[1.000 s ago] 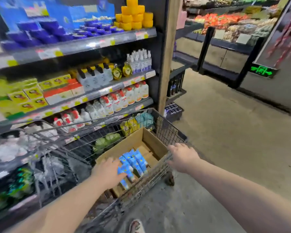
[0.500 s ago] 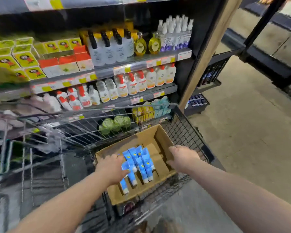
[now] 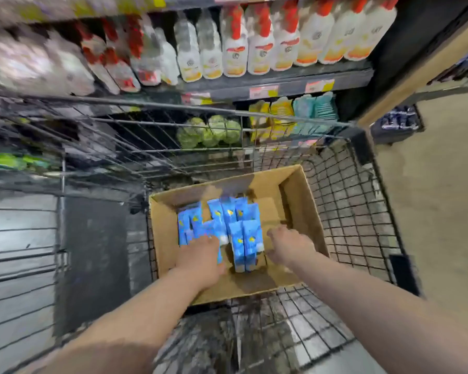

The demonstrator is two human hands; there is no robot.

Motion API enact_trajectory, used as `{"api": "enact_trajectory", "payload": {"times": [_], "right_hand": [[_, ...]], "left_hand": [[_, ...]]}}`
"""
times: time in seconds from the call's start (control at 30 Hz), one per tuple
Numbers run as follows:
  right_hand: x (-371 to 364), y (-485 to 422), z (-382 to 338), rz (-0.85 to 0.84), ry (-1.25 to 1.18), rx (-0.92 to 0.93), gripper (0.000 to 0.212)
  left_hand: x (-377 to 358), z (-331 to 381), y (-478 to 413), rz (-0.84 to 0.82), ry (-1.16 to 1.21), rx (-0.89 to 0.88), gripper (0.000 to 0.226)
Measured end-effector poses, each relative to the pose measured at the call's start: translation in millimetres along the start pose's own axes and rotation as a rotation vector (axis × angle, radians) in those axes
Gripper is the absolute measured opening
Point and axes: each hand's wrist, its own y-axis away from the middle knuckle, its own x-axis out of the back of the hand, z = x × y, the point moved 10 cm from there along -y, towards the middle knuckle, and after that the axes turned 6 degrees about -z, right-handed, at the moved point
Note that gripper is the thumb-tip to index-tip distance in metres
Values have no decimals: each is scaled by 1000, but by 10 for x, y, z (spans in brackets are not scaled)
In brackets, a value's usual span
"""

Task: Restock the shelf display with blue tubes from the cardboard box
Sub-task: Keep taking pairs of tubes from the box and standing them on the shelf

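Currently both in cardboard box (image 3: 307, 211): left grip (image 3: 200, 256) atop blue tubes (image 3: 245, 215), right grip (image 3: 291, 245) just right of them; open or closed, cannot tell.

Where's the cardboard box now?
Head view, centre: the cardboard box sits inside the wire shopping cart, in front of the shelves. The left hand and right hand reach into it at the blue tubes.

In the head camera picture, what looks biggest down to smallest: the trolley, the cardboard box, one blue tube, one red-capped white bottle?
1. Trolley
2. Cardboard box
3. White bottle and blue tube look nearly alike; the bottle stands farther away, so unranked.
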Motion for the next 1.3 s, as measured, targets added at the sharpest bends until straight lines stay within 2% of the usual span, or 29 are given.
{"api": "enact_trajectory", "payload": {"times": [0.17,0.37,0.47,0.57,0.67,0.77,0.87,1.07,1.23,1.3], "right_hand": [[-347,-557,107,-56,-96,-13,38],[-683,-1051,92,-96,-249,-41,29],[-787,-1191,113,-54,-347,-87,35],[-859,-1255,123,-1,-412,-126,42],[-885,-1276,92,41,-465,-125,37],[-875,-1286,81,68,-526,-103,32],[-835,-1252,89,102,-610,-65,33],[-537,-1016,115,129,-721,4,30],[-52,-657,-20,176,-734,118,28],[175,-454,-113,199,-710,179,21]], "left_hand": [[-404,-14,-488,-85,306,94,63],[-748,-15,-933,-100,637,148,62],[-876,-31,-1093,-95,691,168,62],[-955,-57,-1217,-87,673,190,53],[-986,-67,-1317,-68,678,183,37],[-989,-84,-1363,-63,630,196,35],[-960,-75,-1361,-47,627,198,34],[-871,-71,-1104,-28,907,146,21],[-406,-231,-679,130,1082,182,21],[-157,-272,-461,202,1141,179,20]]}}
